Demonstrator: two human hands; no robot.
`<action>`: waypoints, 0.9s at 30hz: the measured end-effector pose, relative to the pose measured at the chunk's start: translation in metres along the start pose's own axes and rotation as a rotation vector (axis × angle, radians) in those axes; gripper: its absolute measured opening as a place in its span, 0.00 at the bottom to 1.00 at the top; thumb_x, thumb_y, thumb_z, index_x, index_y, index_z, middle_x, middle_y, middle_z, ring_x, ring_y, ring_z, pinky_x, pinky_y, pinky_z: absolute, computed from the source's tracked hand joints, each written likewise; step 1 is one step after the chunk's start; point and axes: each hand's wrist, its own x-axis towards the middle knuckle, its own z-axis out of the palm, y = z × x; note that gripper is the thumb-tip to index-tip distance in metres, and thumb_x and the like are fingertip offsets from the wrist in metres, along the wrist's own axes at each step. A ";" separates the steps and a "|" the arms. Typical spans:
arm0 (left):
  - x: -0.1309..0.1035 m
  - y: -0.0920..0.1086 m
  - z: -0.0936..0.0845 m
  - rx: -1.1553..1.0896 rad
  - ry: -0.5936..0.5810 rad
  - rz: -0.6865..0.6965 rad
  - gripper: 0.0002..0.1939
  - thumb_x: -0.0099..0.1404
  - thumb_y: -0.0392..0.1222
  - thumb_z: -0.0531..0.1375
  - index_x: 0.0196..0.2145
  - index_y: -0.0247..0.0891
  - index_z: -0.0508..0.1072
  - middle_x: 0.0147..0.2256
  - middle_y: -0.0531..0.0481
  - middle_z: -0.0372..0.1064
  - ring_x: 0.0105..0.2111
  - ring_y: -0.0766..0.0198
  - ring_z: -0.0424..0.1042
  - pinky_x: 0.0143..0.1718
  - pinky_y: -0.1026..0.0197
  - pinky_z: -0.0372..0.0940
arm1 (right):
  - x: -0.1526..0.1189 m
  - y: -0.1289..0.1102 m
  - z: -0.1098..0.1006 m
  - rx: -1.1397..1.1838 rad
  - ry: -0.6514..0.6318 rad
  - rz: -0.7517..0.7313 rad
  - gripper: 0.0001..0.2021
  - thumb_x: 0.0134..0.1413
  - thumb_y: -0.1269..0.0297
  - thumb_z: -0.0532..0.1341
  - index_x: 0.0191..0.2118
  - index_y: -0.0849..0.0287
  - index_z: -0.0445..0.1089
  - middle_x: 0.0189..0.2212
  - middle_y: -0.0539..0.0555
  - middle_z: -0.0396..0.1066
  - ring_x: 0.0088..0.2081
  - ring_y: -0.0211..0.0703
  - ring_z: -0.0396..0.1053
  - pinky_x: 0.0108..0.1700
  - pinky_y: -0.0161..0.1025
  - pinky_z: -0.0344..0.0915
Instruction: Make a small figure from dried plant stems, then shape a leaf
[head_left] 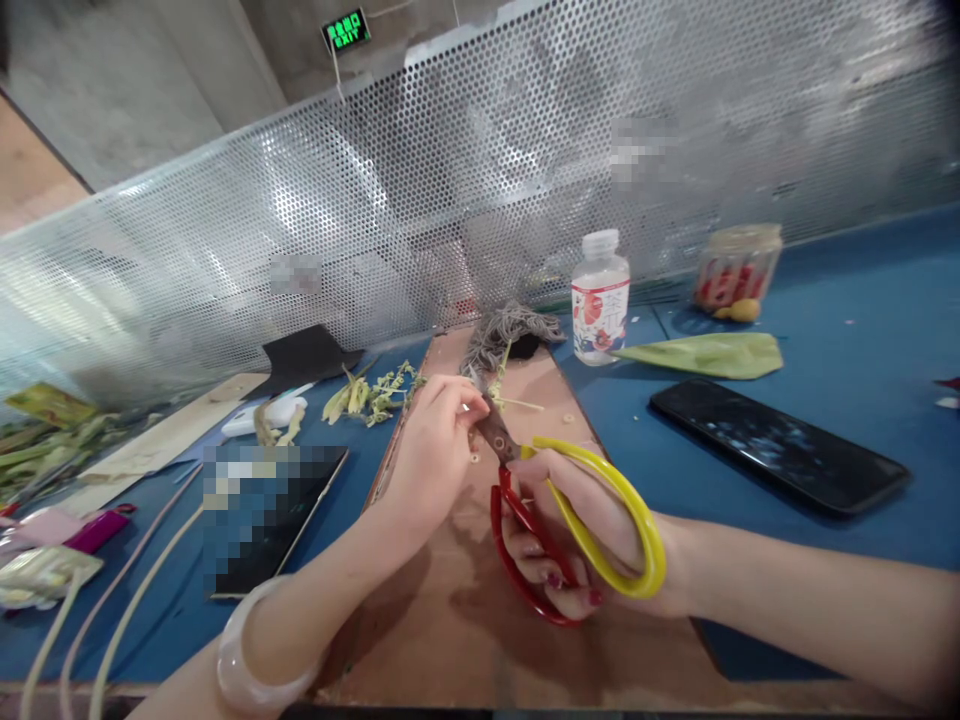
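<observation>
My right hand (570, 530) is wrapped round a pair of scissors (504, 440), one handle red and the other yellow, with the blades pointing away and up to the left. My left hand (429, 455), a pale bangle on its wrist, is closed in a pinch beside the blades; its fingertips hide whatever they hold. Just beyond the blades, a thin pale-green plant stem (519, 404) lies on the brown board (420, 640). Small pale rings (474, 458) are scattered on the board near both hands. Grey yarn (508, 335) is heaped at its far end.
Right of the board are a white-capped bottle (600, 310), a jar (741, 270), a green husk (709, 355) and a black phone (780, 445). To the left lie plant sprigs (371, 393), a dark tablet-like device (281, 530) and cables (142, 590). A perforated metal screen (420, 180) stands behind.
</observation>
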 end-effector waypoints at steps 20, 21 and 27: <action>0.001 0.002 -0.002 -0.015 0.027 0.019 0.10 0.60 0.24 0.54 0.29 0.38 0.67 0.34 0.51 0.66 0.37 0.65 0.67 0.39 0.59 0.66 | 0.004 0.003 -0.006 -0.008 -0.025 -0.043 0.16 0.54 0.53 0.50 0.24 0.59 0.61 0.17 0.45 0.53 0.17 0.31 0.50 0.12 0.26 0.47; 0.001 0.001 -0.002 -0.016 0.027 0.019 0.10 0.60 0.24 0.54 0.30 0.38 0.67 0.34 0.51 0.66 0.37 0.65 0.67 0.39 0.59 0.66 | 0.004 0.003 -0.006 -0.002 -0.022 -0.037 0.15 0.54 0.53 0.51 0.24 0.59 0.61 0.17 0.45 0.52 0.17 0.31 0.50 0.13 0.25 0.47; 0.001 0.003 -0.003 -0.019 0.029 0.013 0.10 0.61 0.24 0.54 0.30 0.38 0.67 0.35 0.51 0.66 0.38 0.65 0.67 0.38 0.60 0.67 | 0.003 -0.002 -0.001 0.000 -0.020 -0.001 0.14 0.45 0.52 0.55 0.22 0.59 0.60 0.18 0.46 0.52 0.17 0.32 0.51 0.12 0.27 0.45</action>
